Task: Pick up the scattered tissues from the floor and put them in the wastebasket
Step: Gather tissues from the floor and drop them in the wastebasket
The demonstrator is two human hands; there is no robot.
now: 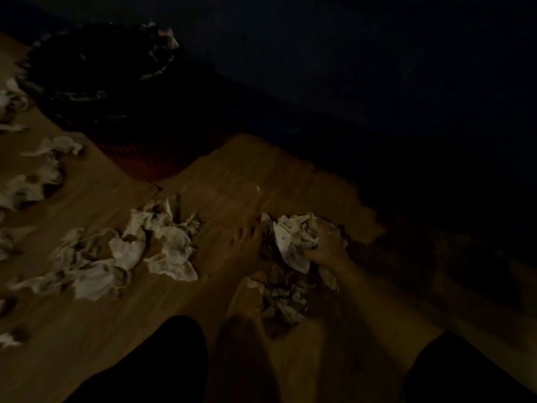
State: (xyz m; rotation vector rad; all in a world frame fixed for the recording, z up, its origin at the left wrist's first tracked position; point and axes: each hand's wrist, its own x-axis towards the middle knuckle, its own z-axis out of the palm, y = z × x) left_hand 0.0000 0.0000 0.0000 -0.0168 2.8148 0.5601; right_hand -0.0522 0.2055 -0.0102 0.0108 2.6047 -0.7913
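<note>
The scene is dim. My right hand [327, 242] is closed around a bunch of crumpled white tissues [293, 237] just above the wooden floor [226, 181]. My left hand [250, 237] lies flat beside that bunch, fingers spread, touching its left side. Under both hands sits a darker heap of tissues [283, 298]. A bigger pile of tissues [157, 239] lies to the left. The wastebasket [98, 82], lined with a dark bag and red at its base, stands at the far left with tissues showing at its rim.
Several more tissues [43, 164] are strewn along the left edge of the floor. My dark-clad knees [162, 365] fill the bottom of the view. The right and far side are too dark to read.
</note>
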